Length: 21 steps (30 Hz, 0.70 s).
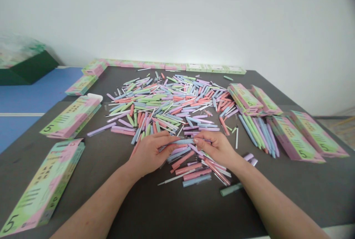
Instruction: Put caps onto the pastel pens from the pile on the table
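Note:
Between my two hands lies a light-blue pen barrel (185, 141), held level above the heap. My left hand (155, 150) pinches its left end, and the fingers of my right hand (215, 146) close on its right end. Directly under and in front of them are loose pen parts: red barrels (181, 160), a blue barrel (196, 180) and a white refill (177, 178). Beyond my hands spreads a large pile of pen parts (166, 100) in green, purple, blue and red. My palms hide some of the nearer pieces.
At the left lie long printed boxes (41, 183), one with a raised white flap. More boxes (298, 139) sit at the right beside a row of pens (259, 133). Boxes line the table's back edge (174, 66). A dark green bin (30, 67) stands far left on a blue surface.

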Tool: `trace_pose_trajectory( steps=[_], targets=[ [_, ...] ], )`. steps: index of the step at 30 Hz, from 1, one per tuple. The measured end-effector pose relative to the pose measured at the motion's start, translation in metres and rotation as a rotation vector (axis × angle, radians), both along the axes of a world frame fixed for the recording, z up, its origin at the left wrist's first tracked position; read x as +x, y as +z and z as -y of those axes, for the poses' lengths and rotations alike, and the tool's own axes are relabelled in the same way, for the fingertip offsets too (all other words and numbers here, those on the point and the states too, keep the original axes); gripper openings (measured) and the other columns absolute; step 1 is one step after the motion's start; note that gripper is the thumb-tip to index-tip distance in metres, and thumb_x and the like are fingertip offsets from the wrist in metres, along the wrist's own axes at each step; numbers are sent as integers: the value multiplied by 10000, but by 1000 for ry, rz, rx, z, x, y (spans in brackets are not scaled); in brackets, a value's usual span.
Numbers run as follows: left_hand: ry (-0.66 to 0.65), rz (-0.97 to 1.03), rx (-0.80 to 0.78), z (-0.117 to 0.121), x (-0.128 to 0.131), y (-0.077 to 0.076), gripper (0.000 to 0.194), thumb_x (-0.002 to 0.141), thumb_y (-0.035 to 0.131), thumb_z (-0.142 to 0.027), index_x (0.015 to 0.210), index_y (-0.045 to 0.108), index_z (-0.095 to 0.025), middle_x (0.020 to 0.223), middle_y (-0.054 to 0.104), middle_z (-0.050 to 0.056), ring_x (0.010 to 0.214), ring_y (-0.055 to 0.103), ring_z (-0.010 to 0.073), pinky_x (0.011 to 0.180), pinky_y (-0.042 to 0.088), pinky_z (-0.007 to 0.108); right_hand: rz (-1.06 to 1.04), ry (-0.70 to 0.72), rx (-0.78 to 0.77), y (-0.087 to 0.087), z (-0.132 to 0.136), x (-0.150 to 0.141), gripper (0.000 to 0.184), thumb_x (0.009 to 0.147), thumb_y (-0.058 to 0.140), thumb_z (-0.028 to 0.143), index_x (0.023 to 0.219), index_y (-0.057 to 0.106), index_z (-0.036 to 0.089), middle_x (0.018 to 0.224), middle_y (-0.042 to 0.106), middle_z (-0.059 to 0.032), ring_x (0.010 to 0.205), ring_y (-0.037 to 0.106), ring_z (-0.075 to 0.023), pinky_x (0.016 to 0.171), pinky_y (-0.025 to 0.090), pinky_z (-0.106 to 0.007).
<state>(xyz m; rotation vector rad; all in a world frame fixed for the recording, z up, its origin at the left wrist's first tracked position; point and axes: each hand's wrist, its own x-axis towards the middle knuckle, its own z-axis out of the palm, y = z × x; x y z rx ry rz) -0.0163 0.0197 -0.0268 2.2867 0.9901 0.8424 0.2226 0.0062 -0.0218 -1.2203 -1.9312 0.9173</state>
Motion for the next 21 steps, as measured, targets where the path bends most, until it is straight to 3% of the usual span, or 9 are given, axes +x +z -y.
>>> trace_pose_trajectory(
  steps=[6, 9, 11, 15, 21],
  targets=[
    [4, 31, 42, 0, 0, 0, 206, 893, 590, -233, 1048, 720, -193, 845, 652, 42, 752, 612, 140, 673, 468, 247, -49, 17, -67, 2, 1, -1, 423, 938, 476, 406, 613, 595, 161, 554, 569, 2, 539, 520, -117, 536, 394, -233],
    [14, 35, 5, 0, 0, 1, 208, 897, 587, -240, 1051, 720, -202, 859, 658, 39, 761, 619, 137, 677, 472, 243, -93, 5, -2, 3, 1, 0, 222, 865, 606, 382, 899, 675, 174, 815, 695, -41, 755, 639, -166, 684, 490, -264],
    [19, 45, -15, -1, 0, 1, 206, 898, 588, -240, 1051, 720, -201, 864, 659, 36, 765, 622, 134, 682, 472, 239, -127, -10, 51, 3, 1, 1, 258, 817, 667, 336, 1032, 653, 193, 972, 708, -64, 891, 660, -194, 786, 515, -299],
    [15, 61, -9, -1, 1, 0, 201, 893, 595, -222, 1047, 720, -193, 845, 651, 32, 746, 619, 127, 670, 473, 233, -86, -52, 114, -1, 0, 2, 145, 823, 658, 284, 934, 692, 198, 911, 731, -64, 859, 681, -199, 796, 536, -317],
    [40, 26, 113, 0, 1, -3, 212, 888, 594, -209, 1061, 714, -187, 859, 673, 51, 779, 633, 145, 701, 493, 250, -102, -111, 72, -7, 0, 1, 141, 804, 686, 304, 900, 726, 209, 869, 752, -59, 813, 698, -209, 756, 554, -323]
  ],
)
